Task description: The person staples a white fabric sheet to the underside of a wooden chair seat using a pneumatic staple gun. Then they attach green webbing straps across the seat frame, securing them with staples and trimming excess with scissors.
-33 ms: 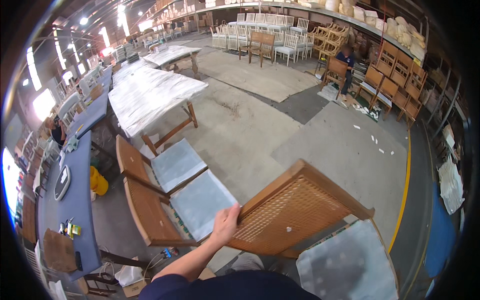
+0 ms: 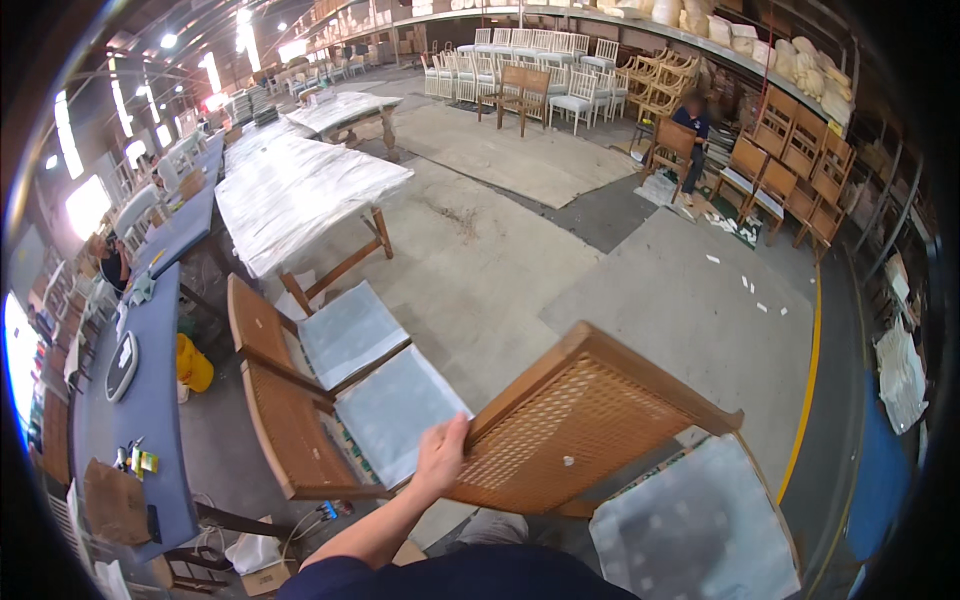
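Clock positions are read from the centre of the view.

The cane-backed chair (image 2: 640, 400) lies at 5 o'clock. Its woven backrest (image 2: 560, 440) is tilted, and its grey-blue seat (image 2: 695, 525) sits between 4 and 5 o'clock. The lower edge of the view cuts off the seat, and the chair's legs cannot be made out.

The left grip (image 2: 441, 460), between 6 and 7 o'clock, is closed around the wooden rail of the backrest, at its end towards 7 o'clock. Some fingertips are hidden, so their exact contact cannot be confirmed. The right grip is outside the view; its state cannot be told.

Two similar chairs stand side by side at 8 o'clock, with a farther seat (image 2: 353, 330) and a nearer seat (image 2: 395, 400). The left grip and forearm partly cover the nearer seat; the legs beneath are mostly concealed.

A blue tabletop (image 2: 165, 470) runs along 8 to 10 o'clock, beside a partly hidden yellow bucket (image 2: 197, 363). A film-covered tabletop (image 2: 300, 200) is at 10 o'clock. At 2 o'clock, a distant co-worker (image 2: 697, 125) is partly screened by a wooden chair (image 2: 670, 146).
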{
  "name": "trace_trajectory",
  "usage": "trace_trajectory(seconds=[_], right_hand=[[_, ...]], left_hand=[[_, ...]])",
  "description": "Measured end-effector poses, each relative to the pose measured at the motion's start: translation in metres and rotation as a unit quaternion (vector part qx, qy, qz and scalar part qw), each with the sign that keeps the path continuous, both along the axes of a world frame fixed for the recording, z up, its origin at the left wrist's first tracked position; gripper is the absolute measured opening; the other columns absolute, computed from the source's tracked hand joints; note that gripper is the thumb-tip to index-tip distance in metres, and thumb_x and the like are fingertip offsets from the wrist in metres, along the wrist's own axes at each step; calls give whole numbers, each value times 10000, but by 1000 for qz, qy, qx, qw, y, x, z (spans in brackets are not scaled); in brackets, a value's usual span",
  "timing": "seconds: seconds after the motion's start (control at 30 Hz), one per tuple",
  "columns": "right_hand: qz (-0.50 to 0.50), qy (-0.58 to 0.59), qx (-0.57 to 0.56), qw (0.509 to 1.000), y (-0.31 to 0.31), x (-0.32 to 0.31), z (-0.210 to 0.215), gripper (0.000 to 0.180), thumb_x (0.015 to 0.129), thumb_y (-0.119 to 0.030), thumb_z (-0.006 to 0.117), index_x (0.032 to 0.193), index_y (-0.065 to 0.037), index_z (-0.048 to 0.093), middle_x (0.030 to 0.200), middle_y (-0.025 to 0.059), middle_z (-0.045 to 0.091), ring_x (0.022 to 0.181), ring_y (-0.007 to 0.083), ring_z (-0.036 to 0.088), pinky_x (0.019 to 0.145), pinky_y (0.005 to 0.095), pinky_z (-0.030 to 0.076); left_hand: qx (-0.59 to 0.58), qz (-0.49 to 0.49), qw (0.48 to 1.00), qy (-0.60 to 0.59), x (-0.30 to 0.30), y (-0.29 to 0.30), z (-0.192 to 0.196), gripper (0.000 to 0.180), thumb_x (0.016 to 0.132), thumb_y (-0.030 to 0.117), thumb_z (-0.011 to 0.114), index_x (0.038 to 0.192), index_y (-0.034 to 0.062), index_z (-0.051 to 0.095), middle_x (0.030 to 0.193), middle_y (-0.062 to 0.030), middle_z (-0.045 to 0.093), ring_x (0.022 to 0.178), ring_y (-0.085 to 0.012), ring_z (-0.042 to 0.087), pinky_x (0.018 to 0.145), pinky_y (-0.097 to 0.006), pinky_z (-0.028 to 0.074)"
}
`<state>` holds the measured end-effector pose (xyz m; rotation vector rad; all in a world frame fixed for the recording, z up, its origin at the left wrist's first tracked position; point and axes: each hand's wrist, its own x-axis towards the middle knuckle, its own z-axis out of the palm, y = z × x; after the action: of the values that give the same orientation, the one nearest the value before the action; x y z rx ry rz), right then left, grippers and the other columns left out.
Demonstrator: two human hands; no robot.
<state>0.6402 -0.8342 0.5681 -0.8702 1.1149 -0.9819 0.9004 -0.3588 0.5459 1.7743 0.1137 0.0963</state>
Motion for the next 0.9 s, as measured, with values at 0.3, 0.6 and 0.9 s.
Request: trace_trajectory(seconds=[0.3, 0.6, 0.9], right_hand=[[132, 11, -25, 991, -81, 302, 2, 705, 1109, -567, 381, 1585, -53, 455, 1615, 147, 468, 1443, 345, 483, 1175, 498, 428], [353, -71, 44, 932, -82, 665, -60, 738, 1105, -590, 395, 1594, -40, 446, 1606, 149, 482, 1439, 333, 487, 1172, 481, 422], [591, 11, 42, 806, 78, 1055, -177, 776, 1105, -610, 410, 1548, 21, 495, 1537, 140, 566, 1391, 292, 534, 1177, 418, 402]], left_hand=[[58, 241, 969, -7, 139, 12, -39, 579, 1137, 390, 486, 726, -18, 496, 665, 36, 418, 671, -101, 377, 575, -375, 303], [-34, 345, 938, 2, 307, 80, -5, 532, 1138, 367, 496, 826, -39, 641, 753, 13, 555, 758, -88, 457, 650, -333, 389], [-59, 472, 879, -32, 428, 155, -26, 485, 1145, 368, 438, 1138, -34, 709, 1016, -45, 706, 921, -120, 619, 847, -301, 501]])
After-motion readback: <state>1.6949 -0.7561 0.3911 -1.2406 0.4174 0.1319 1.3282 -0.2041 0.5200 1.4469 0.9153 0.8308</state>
